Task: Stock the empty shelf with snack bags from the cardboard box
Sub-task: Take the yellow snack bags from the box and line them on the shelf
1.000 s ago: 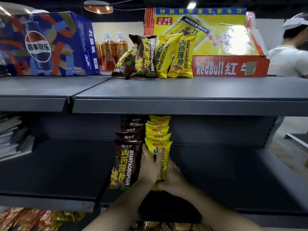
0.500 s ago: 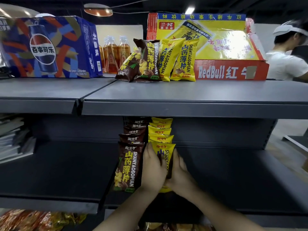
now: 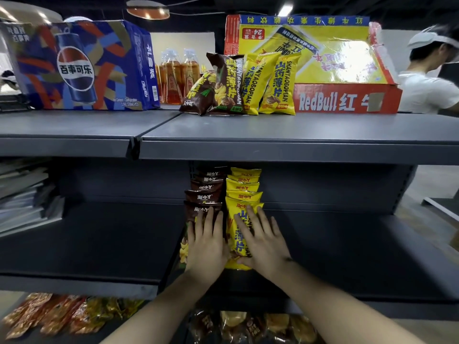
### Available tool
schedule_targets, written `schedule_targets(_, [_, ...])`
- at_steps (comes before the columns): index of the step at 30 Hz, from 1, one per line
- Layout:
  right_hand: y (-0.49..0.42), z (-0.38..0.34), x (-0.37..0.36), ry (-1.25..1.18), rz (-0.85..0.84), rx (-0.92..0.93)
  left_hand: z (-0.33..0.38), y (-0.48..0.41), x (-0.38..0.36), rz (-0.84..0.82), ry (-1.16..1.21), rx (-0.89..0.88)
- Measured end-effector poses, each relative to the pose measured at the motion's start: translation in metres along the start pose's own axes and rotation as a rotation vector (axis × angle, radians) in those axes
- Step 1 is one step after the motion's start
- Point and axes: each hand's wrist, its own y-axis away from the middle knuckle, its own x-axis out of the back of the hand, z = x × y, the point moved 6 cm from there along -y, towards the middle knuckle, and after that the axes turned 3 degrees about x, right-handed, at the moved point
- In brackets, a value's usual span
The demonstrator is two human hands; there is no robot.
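On the middle shelf (image 3: 99, 244), near the centre of the view, two rows of snack bags run back toward twelve o'clock: a brown row (image 3: 206, 188) on the nine o'clock side and a yellow row (image 3: 244, 187) touching it on the three o'clock side. The left hand (image 3: 206, 247) lies flat on the front brown bag (image 3: 198, 210), fingers straight and slightly spread, gripping nothing. The right hand (image 3: 263, 242) lies flat on the front yellow bag (image 3: 237, 217), fingers splayed, thumb near the bag's lower edge. The hands are just beside each other. At twelve o'clock from them, on the top shelf (image 3: 298, 135), more bags (image 3: 273, 85) stand just in front of a red and yellow cardboard box (image 3: 335, 100). A blue cola carton (image 3: 82, 68) stands at ten o'clock, with tea bottles (image 3: 173, 75) between it and those bags. At eight o'clock a lower shelf holds red and orange packets (image 3: 49, 314). Another person (image 3: 427, 88) stands at two o'clock, beyond the shelving.
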Motion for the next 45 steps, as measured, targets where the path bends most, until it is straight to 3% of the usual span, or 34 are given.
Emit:
schedule_targets(8, [0.042, 0.024, 0.031, -0.074, 0.142, 0.042, 0.051, 0.003, 0.022, 0.050, 0.073, -0.140])
schedule_targets(20, [0.207, 0.141, 0.047, -0.136, 0.004, -0.298, 0.225, 0.077, 0.009, -0.002, 0.363, -0.381])
schedule_targets(30, [0.393, 0.198, 0.010, -0.113, -0.168, -0.449, 0.335, 0.203, -0.064, -0.494, 0.340, -0.386])
schedule_targets(37, [0.469, 0.211, -0.044, -0.181, -0.354, -0.504, 0.378, 0.273, -0.122, -0.841, 0.258, -0.436])
schedule_targets(45, [0.520, 0.207, -0.118, -0.231, -0.622, -0.511, 0.376, 0.330, -0.198, -1.265, 0.227, -0.070])
